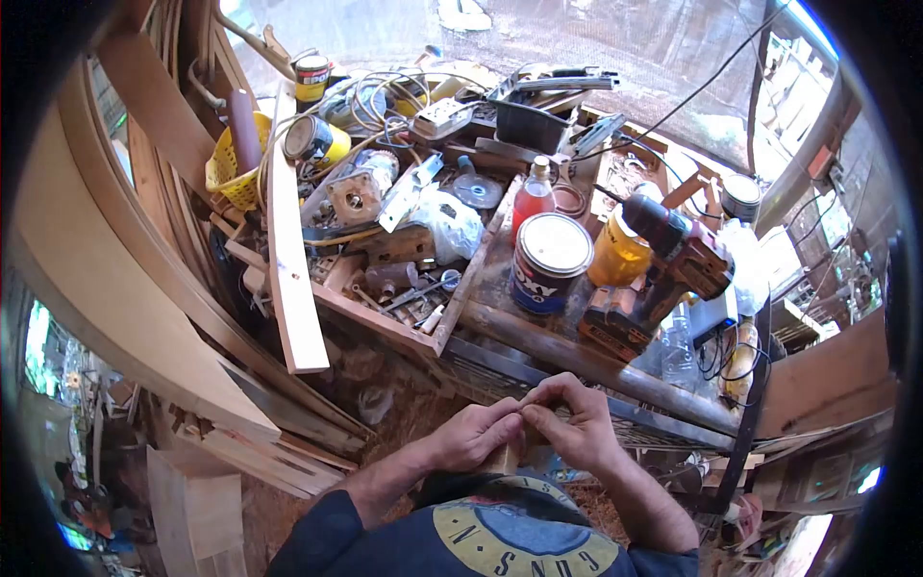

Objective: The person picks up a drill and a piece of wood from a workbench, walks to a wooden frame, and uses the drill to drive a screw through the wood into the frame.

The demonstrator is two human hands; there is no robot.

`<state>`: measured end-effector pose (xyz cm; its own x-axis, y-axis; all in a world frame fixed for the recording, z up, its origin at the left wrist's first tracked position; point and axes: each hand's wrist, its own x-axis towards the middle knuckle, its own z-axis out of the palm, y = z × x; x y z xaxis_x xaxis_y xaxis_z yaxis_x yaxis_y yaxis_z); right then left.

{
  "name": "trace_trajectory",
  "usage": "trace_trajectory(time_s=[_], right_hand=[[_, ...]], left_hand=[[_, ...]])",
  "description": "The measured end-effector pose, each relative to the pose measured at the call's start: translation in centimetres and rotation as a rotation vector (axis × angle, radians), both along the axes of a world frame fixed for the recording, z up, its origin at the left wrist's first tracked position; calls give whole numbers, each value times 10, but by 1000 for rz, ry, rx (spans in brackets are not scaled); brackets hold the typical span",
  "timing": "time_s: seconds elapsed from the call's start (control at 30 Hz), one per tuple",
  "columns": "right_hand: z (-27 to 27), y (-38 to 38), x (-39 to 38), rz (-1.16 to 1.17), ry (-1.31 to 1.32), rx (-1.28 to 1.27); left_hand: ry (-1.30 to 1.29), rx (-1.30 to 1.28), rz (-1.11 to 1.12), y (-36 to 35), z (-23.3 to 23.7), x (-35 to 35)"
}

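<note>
Close to my chest, over the dark printed shirt, my two hands meet at their fingertips. My left hand (474, 435) is closed, its fingers around a light piece of wood (504, 458) that shows below and between the hands. With thumb and forefinger pinched together, my right hand (575, 421) touches the tips of the left fingers. I cannot tell what is in that pinch. Beyond the hands lies the bench's rounded front edge (596, 365), with a cordless drill (663, 264) and a blue-labelled can (551, 262) standing behind it.
A tool-filled wooden tray (447, 332) sits left of the can. A pale board (293, 288) juts toward me across its left side. Large curved wooden planks (125, 260) rise on the left. A red-filled bottle (534, 197) and a yellow container (615, 252) flank the can.
</note>
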<state>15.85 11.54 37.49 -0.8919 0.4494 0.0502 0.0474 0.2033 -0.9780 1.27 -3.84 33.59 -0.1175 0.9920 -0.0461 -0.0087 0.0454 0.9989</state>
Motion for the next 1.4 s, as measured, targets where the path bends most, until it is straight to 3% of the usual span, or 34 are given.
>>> trace_trajectory(time_s=[0.1,0.13,0.2,0.3,0.33,0.43,0.6,0.7,0.73,0.8,0.93,1.1,1.2,1.4], right_hand=[[9,3,12,-42,65,66],[13,5,15,-56,87,126],[5,14,26,-345,304,187],[-15,48,43,-733,605,286],[-11,56,45,-743,594,274],[8,74,32,-707,531,215],[13,99,11,-749,512,187],[-1,132,15,-702,372,263],[6,129,12,-645,509,117],[0,137,9,-634,539,116],[-3,127,3,-683,505,163],[4,124,-9,-826,221,406],[-7,130,-20,-810,387,202],[-8,106,-20,-846,496,143]], left_hand=[[144,-17,0,1,1,10],[62,-23,15,0,0,13],[-107,-36,42,-7,-4,22],[-145,46,199,-16,-17,30],[-350,13,235,-19,-15,32],[-335,77,319,-20,-12,31],[-385,71,336,-16,40,34],[-496,88,241,-14,40,29],[-568,95,206,-14,39,26],[-813,157,88,-9,23,16],[-1044,353,-158,6,16,-7],[-1062,339,-201,9,27,-26],[-1008,291,-190,5,29,-34],[-771,139,-113,-7,30,-48]])
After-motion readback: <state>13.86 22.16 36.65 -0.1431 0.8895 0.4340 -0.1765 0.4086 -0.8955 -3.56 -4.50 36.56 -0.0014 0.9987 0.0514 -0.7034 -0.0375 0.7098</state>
